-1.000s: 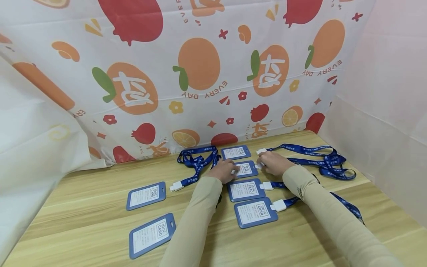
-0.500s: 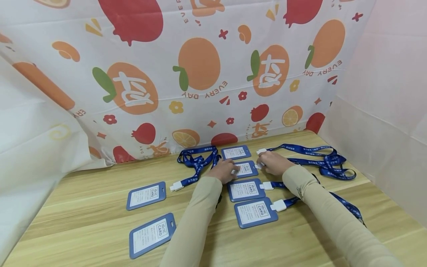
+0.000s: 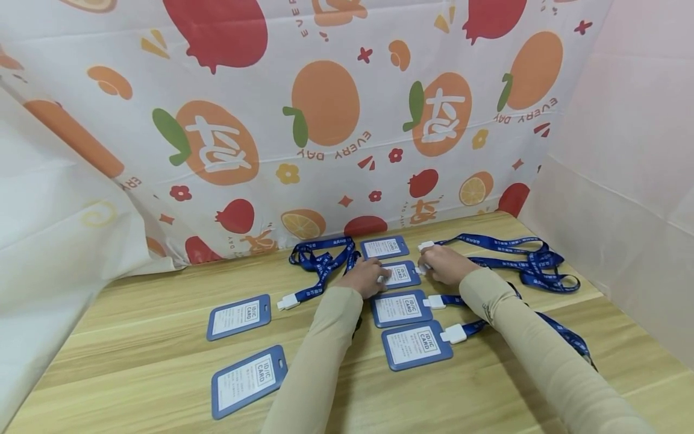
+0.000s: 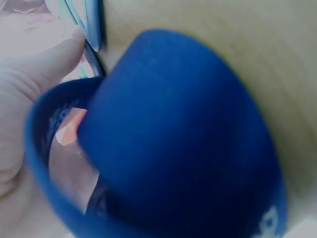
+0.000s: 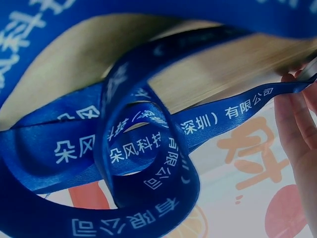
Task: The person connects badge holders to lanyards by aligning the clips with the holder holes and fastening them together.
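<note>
In the head view my left hand (image 3: 364, 277) grips the left end of a blue ID card holder (image 3: 402, 274), second from the back in the right column. At that holder's slotted end, my right hand (image 3: 446, 265) pinches the white clip (image 3: 422, 270) of a blue lanyard, partly hidden by the fingers. The left wrist view has my thumb (image 4: 67, 52) against a holder's edge, behind a blurred lanyard loop (image 4: 178, 134). Seen from the right wrist, a printed blue strap (image 5: 228, 111) runs into my right fingertips (image 5: 287, 94).
Nearer me, two card holders (image 3: 402, 308) (image 3: 416, 346) have clips at their slots. A holder (image 3: 385, 247) lies behind, beside a loose clip (image 3: 425, 245). Leftward are two holders (image 3: 238, 317) (image 3: 248, 381) and a lanyard (image 3: 324, 262). A fruit-print cloth (image 3: 325, 169) hangs behind the table (image 3: 152, 337).
Both hands stay at the same holder and clip. Only the head view has shifted very slightly.
</note>
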Demonstrator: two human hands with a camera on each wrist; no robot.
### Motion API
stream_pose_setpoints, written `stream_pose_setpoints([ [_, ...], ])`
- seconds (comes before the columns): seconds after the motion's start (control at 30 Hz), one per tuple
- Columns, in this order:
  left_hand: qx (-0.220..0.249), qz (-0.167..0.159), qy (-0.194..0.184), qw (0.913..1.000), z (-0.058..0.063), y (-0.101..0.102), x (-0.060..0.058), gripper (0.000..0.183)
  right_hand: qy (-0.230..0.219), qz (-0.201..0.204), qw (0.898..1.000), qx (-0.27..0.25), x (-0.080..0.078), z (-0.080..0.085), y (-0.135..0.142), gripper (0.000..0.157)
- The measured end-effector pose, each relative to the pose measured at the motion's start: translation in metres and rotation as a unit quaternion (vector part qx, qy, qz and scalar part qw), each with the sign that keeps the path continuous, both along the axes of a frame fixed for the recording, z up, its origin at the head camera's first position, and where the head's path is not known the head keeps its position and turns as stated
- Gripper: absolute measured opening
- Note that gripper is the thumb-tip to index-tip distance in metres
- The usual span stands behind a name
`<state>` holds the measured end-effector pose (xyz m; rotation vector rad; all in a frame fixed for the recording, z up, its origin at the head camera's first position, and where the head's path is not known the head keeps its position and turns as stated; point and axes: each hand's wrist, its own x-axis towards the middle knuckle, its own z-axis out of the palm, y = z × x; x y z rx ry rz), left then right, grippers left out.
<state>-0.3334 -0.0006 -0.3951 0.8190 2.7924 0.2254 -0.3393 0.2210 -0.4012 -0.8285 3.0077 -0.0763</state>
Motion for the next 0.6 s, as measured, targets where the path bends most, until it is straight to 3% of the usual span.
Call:
stream_pose_setpoints([
  [0.6,0.005,0.009,-0.018,0.9998,-0.0002,0.0003,-0.0017,0.04,-0.008,0.009,1.0,-0.008,-0.0005,-0.0002,-0.0015,0.024],
])
